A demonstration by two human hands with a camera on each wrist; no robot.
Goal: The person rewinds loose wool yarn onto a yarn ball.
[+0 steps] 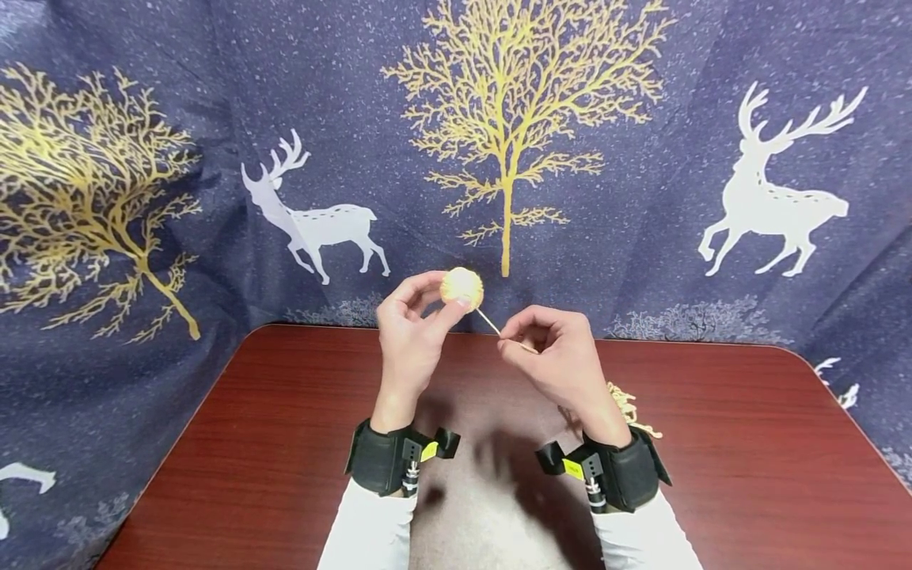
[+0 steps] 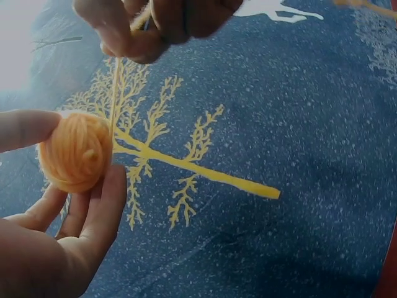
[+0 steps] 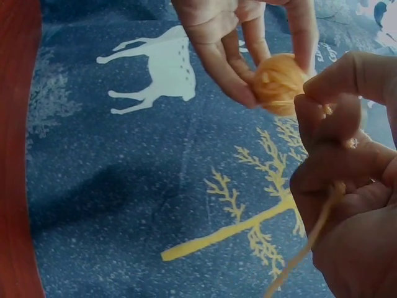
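Held up off the table (image 1: pixel 285 427), the ball of yarn (image 1: pixel 461 290) sits pinched between the thumb and fingers of the left hand (image 1: pixel 412 340), and the right hand (image 1: pixel 563 352) nips the strand (image 1: pixel 488 321) between thumb and forefinger, near the ball. That line runs straight from hand to hand, and I'd want the pull light and even: slack turns would likely sag, hard ones bite in. Better to grip the ball by the fingertips only and turn it little by little, so layers cross. I'd also watch the loose yarn (image 1: pixel 625 408) beside the right wrist, which could snag if it trails from this strand, though I can't tell whether it does
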